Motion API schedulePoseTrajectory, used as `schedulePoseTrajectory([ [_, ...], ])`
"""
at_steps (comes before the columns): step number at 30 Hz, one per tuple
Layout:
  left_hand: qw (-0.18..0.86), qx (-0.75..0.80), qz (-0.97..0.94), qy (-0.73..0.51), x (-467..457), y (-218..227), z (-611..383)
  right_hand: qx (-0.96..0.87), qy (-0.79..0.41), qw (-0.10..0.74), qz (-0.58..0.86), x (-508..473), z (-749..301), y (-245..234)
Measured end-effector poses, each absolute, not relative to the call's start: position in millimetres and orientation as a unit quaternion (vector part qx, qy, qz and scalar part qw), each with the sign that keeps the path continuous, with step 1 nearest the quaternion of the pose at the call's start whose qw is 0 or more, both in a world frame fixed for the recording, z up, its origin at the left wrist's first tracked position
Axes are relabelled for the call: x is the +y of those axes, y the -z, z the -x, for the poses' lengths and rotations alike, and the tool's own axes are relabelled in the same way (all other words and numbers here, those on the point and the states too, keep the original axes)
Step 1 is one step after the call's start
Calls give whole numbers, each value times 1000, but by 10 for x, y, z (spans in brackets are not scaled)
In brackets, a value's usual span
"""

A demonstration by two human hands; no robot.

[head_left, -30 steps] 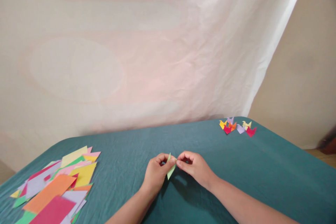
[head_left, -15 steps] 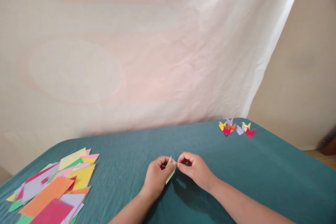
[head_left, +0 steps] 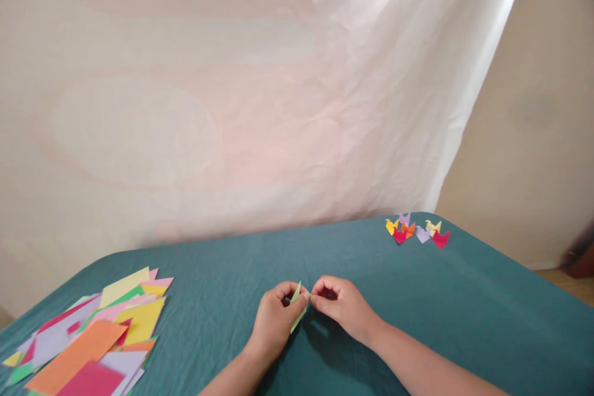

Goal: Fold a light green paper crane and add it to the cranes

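Observation:
A small light green folded paper (head_left: 296, 308) stands on edge between both hands, just above the teal tablecloth (head_left: 223, 272). My left hand (head_left: 277, 320) pinches it from the left with fingers curled round it. My right hand (head_left: 342, 307) pinches its upper edge from the right, thumb and forefinger pressed together. Both forearms reach in from the bottom of the head view.
A loose pile of coloured paper sheets (head_left: 88, 337) lies at the left front of the table. Several small folded paper figures (head_left: 413, 232) sit at the far right corner. A white crumpled backdrop (head_left: 232, 93) hangs behind the table.
Both hands keep their pinch on the green paper, which has tilted a little. The whole scene sits slightly lower in view as the head camera has tipped up.

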State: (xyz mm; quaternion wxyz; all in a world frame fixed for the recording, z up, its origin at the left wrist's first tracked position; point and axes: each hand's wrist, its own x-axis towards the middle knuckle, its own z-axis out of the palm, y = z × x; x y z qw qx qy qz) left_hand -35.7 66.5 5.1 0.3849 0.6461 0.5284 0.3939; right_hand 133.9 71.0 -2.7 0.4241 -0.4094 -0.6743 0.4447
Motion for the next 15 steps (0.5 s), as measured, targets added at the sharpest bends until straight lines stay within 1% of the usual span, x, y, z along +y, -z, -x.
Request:
schedulePoseTrajectory([
  [15, 354, 541, -659, -385, 632, -111, 360, -675, -429, 426, 423, 702, -1365, 10],
])
